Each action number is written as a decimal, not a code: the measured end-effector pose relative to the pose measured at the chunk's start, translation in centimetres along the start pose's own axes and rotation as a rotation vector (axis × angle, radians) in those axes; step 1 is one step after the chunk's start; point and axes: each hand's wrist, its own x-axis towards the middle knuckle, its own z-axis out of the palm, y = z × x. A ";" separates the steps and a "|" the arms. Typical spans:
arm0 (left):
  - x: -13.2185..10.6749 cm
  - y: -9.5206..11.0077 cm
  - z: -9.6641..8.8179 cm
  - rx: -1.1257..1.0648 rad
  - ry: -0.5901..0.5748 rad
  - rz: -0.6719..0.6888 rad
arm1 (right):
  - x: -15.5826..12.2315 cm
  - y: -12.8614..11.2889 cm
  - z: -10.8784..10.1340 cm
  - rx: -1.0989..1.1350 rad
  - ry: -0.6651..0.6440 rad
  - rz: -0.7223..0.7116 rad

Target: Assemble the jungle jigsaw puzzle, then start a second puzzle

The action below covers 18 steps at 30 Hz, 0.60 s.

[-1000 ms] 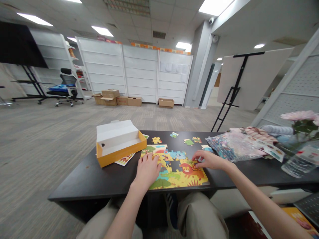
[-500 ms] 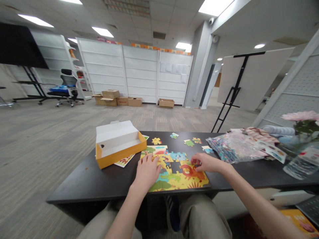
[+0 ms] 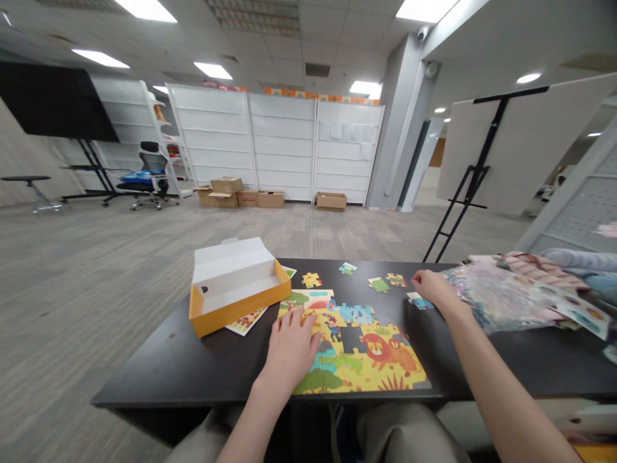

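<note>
A jigsaw puzzle (image 3: pixel 337 376) with colourful animals lies partly assembled on the dark table, with a gap left of the lions. My left hand (image 3: pixel 292 344) rests on its left side, open, palm down and fingers spread. Beyond the puzzle's right edge, my right hand (image 3: pixel 432 287) is over the table with its fingers curled in and nothing visible in them. Just below it lies a blue and white puzzle piece (image 3: pixel 420 301). Further left are a red-and-green piece (image 3: pixel 396 280), a green piece (image 3: pixel 378 285), a blue-green piece (image 3: pixel 348 268) and a yellow piece (image 3: pixel 312 280).
An open yellow box (image 3: pixel 245 308) with a white inside stands left of the puzzle, partly over a printed card (image 3: pixel 246 320). To the right lie a clear plastic bag (image 3: pixel 501 299) of colourful bits and rolled fabrics (image 3: pixel 544 271). The table's front edge runs above my knees.
My right hand has moved from the lion part of the puzzle out to the right, beside the loose pieces. My left hand stays on the puzzle. The view has shifted slightly.
</note>
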 end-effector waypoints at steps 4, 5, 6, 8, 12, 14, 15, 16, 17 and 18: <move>0.0 -0.1 0.1 -0.005 -0.015 -0.015 | 0.4 0.2 1.4 -0.005 -0.035 0.091; 0.0 -0.1 0.2 -0.004 -0.017 -0.017 | 0.4 0.4 1.9 -0.004 -0.048 0.091; 0.0 -0.1 0.2 -0.002 -0.015 -0.015 | 0.4 0.6 2.3 -0.004 -0.057 0.091; 0.0 -0.1 0.3 0.006 -0.013 -0.006 | 0.4 0.9 3.0 -0.008 -0.069 0.089; 0.0 0.1 0.2 0.031 -0.009 -0.009 | 0.3 0.7 3.7 -0.019 -0.034 0.051; 0.1 0.2 0.1 0.043 0.001 -0.008 | 0.5 0.6 3.8 0.005 -0.015 0.011; 0.1 0.2 0.2 0.046 0.007 -0.004 | 0.6 0.6 3.8 0.031 -0.021 -0.011; 0.0 0.2 0.2 0.048 0.015 -0.001 | 0.7 0.6 3.8 0.069 -0.036 -0.033; 0.0 0.2 0.3 0.048 0.020 0.002 | 0.8 0.7 3.8 0.120 -0.060 -0.057; 0.0 0.2 0.3 0.047 0.024 0.004 | 1.0 0.8 3.7 0.185 -0.091 -0.079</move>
